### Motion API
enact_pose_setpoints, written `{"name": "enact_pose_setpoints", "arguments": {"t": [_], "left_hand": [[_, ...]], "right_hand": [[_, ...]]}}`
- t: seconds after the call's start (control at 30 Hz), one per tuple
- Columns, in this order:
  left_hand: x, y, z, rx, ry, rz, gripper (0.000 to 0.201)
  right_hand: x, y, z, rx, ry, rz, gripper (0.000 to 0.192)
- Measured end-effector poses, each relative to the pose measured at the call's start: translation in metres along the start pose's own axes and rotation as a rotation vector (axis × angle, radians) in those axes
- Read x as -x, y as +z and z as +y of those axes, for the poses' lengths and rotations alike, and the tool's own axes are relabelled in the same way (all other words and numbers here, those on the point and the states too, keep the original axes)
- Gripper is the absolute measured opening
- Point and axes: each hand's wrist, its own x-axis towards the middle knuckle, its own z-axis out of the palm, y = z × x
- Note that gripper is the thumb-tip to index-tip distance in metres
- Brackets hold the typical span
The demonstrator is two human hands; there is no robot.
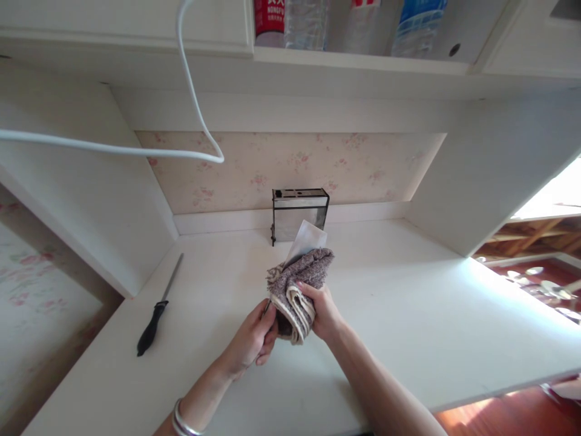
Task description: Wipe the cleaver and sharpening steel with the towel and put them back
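A broad, pale metal blade, which looks like a cleaver's (307, 240), sticks up out of a folded brown and cream towel (313, 266). My left hand (254, 339) is closed at the lower left of the towel, around the cleaver's handle, most of which the fingers hide. My right hand (323, 309) grips the towel from the right, with the thumb on top of the folds. The towel is wrapped around the lower part of the blade, so that part is hidden. Both hands are above the white counter.
Against the back wall stands a narrow metal knife block (299, 217). A sharpening steel (160, 309) with a black handle lies at the left of the white counter (399, 303). A white cable (190, 91) hangs at the upper left. Bottles (306, 24) stand on the shelf above.
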Motion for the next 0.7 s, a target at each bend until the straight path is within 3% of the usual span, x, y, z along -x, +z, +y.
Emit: {"name": "enact_pose_setpoints", "arguments": {"t": [0.37, 0.7], "left_hand": [[0.015, -0.015, 0.012, -0.124, -0.165, -0.092, 0.041], [0.022, -0.02, 0.012, -0.246, -0.228, -0.162, 0.044]], "right_hand": [[-0.013, -0.019, -0.022, -0.066, 0.004, 0.11, 0.033], [-0.02, -0.043, -0.057, -0.111, -0.039, 0.202, 0.011]]}}
